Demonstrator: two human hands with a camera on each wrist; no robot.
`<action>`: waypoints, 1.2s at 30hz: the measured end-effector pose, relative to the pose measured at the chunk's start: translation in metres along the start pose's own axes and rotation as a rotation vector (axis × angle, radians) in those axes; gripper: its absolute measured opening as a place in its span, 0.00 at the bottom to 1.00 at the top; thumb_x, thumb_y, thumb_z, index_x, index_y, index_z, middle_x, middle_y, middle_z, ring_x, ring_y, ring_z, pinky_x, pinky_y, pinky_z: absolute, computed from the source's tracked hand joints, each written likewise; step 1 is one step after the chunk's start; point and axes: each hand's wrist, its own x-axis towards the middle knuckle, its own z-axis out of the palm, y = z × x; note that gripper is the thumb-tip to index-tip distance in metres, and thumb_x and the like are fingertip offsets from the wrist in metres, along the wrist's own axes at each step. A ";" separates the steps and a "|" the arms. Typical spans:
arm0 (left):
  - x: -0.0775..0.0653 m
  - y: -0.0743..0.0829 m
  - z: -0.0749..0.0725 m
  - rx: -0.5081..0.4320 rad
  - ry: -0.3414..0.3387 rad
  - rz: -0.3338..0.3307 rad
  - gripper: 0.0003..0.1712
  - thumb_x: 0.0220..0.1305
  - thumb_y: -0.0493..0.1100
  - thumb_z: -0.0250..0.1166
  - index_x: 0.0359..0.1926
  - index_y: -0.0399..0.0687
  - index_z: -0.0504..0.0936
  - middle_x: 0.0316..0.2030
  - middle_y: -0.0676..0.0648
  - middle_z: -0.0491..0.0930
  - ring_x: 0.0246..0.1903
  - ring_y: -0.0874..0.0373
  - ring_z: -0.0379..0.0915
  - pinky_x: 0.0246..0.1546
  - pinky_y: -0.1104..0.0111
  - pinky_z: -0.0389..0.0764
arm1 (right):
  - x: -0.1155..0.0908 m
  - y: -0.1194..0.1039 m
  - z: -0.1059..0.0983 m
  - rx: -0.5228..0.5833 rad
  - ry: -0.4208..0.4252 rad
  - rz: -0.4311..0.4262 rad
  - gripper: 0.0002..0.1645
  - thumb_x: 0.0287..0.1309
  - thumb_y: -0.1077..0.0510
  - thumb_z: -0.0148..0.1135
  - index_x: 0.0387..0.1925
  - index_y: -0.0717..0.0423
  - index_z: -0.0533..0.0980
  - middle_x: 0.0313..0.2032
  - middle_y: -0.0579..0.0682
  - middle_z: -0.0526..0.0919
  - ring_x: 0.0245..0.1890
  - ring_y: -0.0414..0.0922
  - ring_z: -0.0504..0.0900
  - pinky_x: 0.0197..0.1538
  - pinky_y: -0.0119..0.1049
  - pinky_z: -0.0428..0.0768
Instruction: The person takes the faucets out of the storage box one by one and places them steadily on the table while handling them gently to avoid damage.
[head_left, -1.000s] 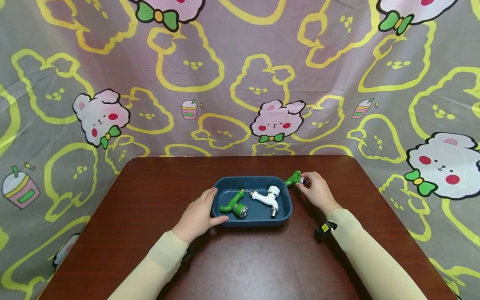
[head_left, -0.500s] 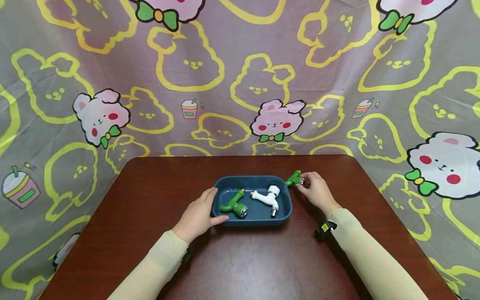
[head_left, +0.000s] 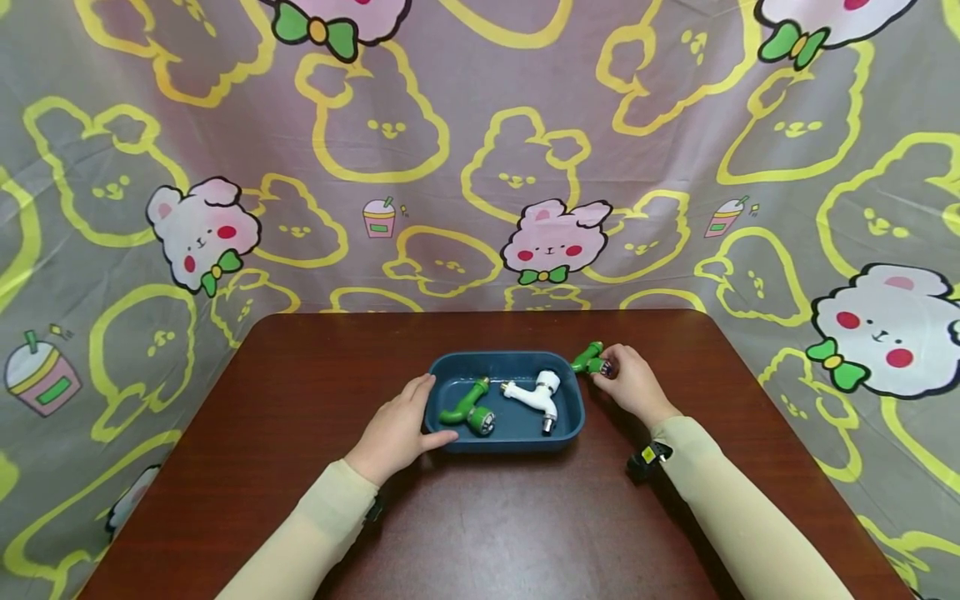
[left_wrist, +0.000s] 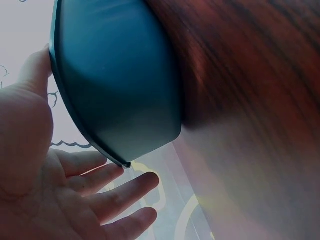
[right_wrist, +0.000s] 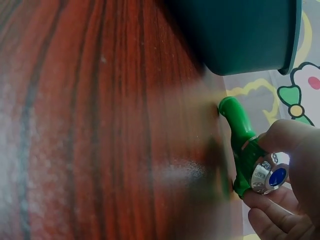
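Note:
A blue plastic tub (head_left: 504, 445) stands on the table, holding a green tap (head_left: 468, 407) on its left and a white tap (head_left: 536, 398) on its right. My left hand (head_left: 393, 429) rests at the tub's left end, thumb on the near rim and fingers straight along the side, as the left wrist view confirms. Just outside the far right corner, my right hand (head_left: 636, 383) pinches a second green tap (head_left: 588, 360) by its knob end. In the right wrist view, thumb and fingers lie around the silver knob (right_wrist: 270, 174) with a blue centre.
The brown wooden table (head_left: 510, 533) reaches back to a patterned cloth (head_left: 465, 167) with rabbit drawings, which hangs behind and on both sides. A black device (head_left: 648, 461) sits at the right wrist.
The green tap outside the tub has turned slightly in my right fingers, its knob end coming a little toward the front. The left hand and tub have stayed put.

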 end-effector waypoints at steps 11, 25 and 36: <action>0.000 0.000 0.000 0.001 0.001 0.001 0.58 0.58 0.64 0.75 0.77 0.36 0.62 0.74 0.35 0.65 0.66 0.38 0.74 0.63 0.48 0.78 | 0.000 0.000 0.001 -0.006 -0.048 0.033 0.21 0.58 0.56 0.74 0.47 0.62 0.76 0.42 0.59 0.79 0.41 0.53 0.77 0.47 0.47 0.78; 0.000 0.000 0.000 0.001 -0.004 -0.003 0.58 0.58 0.64 0.75 0.77 0.36 0.62 0.74 0.35 0.64 0.65 0.38 0.74 0.63 0.48 0.78 | -0.001 -0.001 0.002 -0.013 -0.081 0.035 0.21 0.57 0.56 0.75 0.46 0.61 0.75 0.41 0.59 0.79 0.40 0.53 0.77 0.47 0.48 0.78; 0.000 0.000 0.000 0.000 -0.004 0.008 0.58 0.58 0.64 0.75 0.76 0.35 0.62 0.74 0.34 0.65 0.65 0.39 0.74 0.63 0.48 0.78 | 0.000 -0.003 0.002 -0.012 -0.085 0.027 0.23 0.57 0.54 0.76 0.46 0.61 0.74 0.41 0.59 0.79 0.41 0.53 0.77 0.48 0.49 0.77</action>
